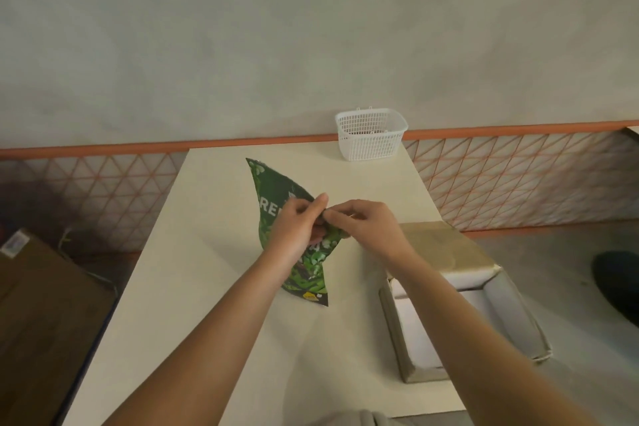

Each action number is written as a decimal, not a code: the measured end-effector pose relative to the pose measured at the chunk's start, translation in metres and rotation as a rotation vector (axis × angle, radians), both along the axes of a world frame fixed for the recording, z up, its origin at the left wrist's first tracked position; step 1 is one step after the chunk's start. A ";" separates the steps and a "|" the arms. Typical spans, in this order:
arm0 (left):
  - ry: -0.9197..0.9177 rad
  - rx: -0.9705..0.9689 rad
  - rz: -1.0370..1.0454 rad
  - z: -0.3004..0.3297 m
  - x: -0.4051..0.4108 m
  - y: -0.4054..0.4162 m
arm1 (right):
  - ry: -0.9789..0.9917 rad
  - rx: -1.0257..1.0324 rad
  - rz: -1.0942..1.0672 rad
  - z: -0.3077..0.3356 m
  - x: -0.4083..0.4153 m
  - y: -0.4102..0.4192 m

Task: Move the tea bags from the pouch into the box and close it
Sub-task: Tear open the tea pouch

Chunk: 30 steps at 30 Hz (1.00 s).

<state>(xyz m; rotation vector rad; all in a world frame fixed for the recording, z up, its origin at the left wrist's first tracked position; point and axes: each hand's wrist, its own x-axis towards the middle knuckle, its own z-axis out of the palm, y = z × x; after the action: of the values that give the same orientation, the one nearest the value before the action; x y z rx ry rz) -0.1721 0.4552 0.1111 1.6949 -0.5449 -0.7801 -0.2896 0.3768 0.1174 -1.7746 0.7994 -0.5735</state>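
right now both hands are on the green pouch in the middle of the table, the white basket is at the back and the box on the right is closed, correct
Not quite: the box is open, its lid folded back and its white inside showing empty in the head view. The rest holds: the left hand and right hand both pinch the green pouch mid-table, and the white basket sits at the back.

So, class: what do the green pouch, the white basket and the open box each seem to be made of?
The green printed pouch looks like thin plastic or foil film: it creases and bends where both hands pinch it. The white lattice basket looks like moulded plastic, given its even grid of holes. The open brown box appears to be matte cardboard with a white inside.
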 end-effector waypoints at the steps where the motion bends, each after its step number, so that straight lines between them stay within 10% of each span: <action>1: 0.021 -0.009 -0.010 0.000 0.000 0.001 | -0.002 0.065 0.018 0.004 -0.001 -0.001; 9: 0.188 -0.070 -0.019 0.001 0.000 0.006 | 0.028 0.353 0.140 0.017 -0.003 -0.014; 30: 0.134 -0.117 -0.187 0.002 0.006 0.037 | -0.005 0.233 0.042 0.006 0.002 0.009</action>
<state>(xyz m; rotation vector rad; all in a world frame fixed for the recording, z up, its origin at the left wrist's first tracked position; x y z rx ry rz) -0.1659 0.4917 0.1133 1.4862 -0.6498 -0.9701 -0.2872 0.3862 0.1230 -1.5717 0.7903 -0.4378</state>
